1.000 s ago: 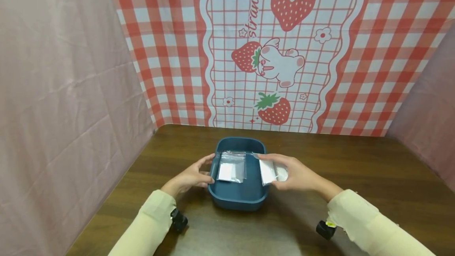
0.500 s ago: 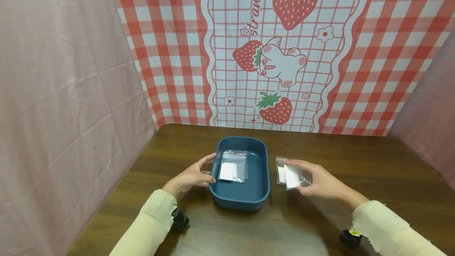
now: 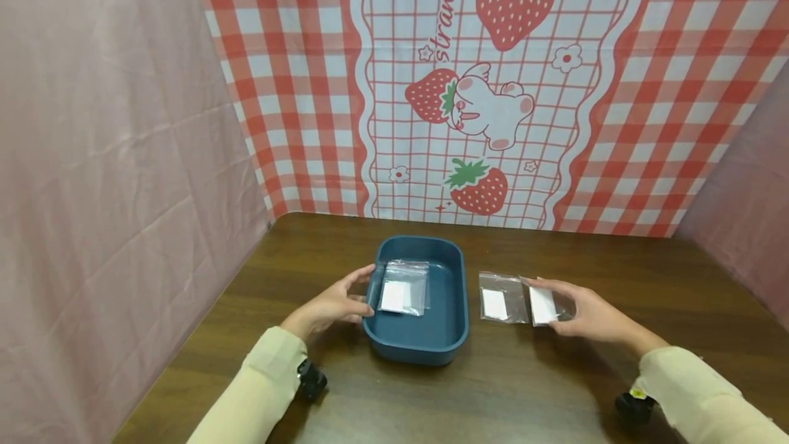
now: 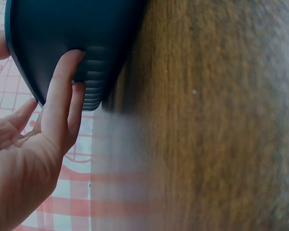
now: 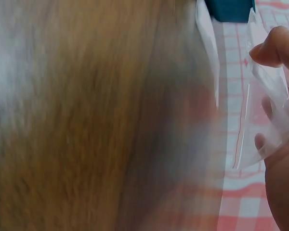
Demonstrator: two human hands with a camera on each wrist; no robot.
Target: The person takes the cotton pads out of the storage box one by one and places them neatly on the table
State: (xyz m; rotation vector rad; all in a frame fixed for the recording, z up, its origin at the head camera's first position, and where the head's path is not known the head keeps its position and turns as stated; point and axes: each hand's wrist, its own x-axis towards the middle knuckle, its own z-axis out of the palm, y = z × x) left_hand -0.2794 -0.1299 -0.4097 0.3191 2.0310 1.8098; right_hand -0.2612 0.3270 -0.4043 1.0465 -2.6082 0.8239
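Note:
My left hand (image 3: 329, 305) holds the left side of a dark blue plastic bin (image 3: 416, 348), thumb at the rim and fingertips (image 4: 72, 60) against the outer wall. Inside the bin, clear zip bags (image 3: 404, 288) with a white piece in them lie overlapped toward the left. On the table to the bin's right lies another clear zip bag (image 3: 504, 299) with a white square inside. Just beyond it, my right hand (image 3: 588, 312) pinches a similar zip bag (image 3: 543, 304) between thumb and fingers. In the right wrist view this bag (image 5: 260, 115) stands tilted, above the tabletop.
The brown wooden table (image 3: 431, 403) runs back to a red-and-white checked strawberry cloth (image 3: 481, 88). A pink curtain (image 3: 123, 156) hangs along the left side and another pink curtain (image 3: 740, 183) on the right.
My right hand has moved from the bin's right rim out to the right with bags. One bag now lies on the table and one stays in the hand. The left hand has kept its place.

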